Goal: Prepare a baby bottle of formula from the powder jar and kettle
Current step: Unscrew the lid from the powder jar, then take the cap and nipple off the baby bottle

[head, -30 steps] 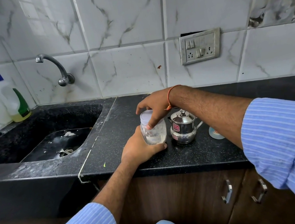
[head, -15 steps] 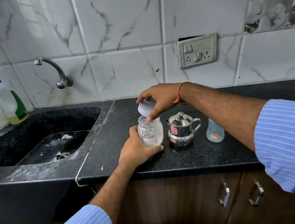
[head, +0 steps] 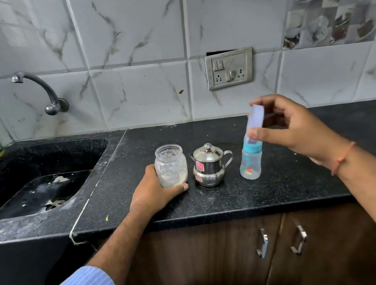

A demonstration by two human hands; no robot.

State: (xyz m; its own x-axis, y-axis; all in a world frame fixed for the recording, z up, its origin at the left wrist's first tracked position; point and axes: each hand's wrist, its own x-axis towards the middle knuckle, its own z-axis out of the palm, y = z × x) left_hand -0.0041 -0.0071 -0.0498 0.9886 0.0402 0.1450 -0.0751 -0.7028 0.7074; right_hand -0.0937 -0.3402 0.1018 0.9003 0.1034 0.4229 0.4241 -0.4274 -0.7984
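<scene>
A: Left hand [head: 155, 190] wrapped round the powder jar [head: 171, 165], steadying it on the counter [head: 235, 195]. Jar's open, powder low inside.

B: Kettle [head: 209, 165] sits just right of it, lid on. Then the baby bottle [head: 250, 162], cap on.

A: Your right hand [head: 290, 126] pinches the jar lid [head: 255, 121] above the bottle.

B: Lid-off step, I'd say. Next: park lid, uncap bottle, scoop powder.

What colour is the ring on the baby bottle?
Turquoise blue, on the baby bottle; the head camera shows it clearly.
</scene>
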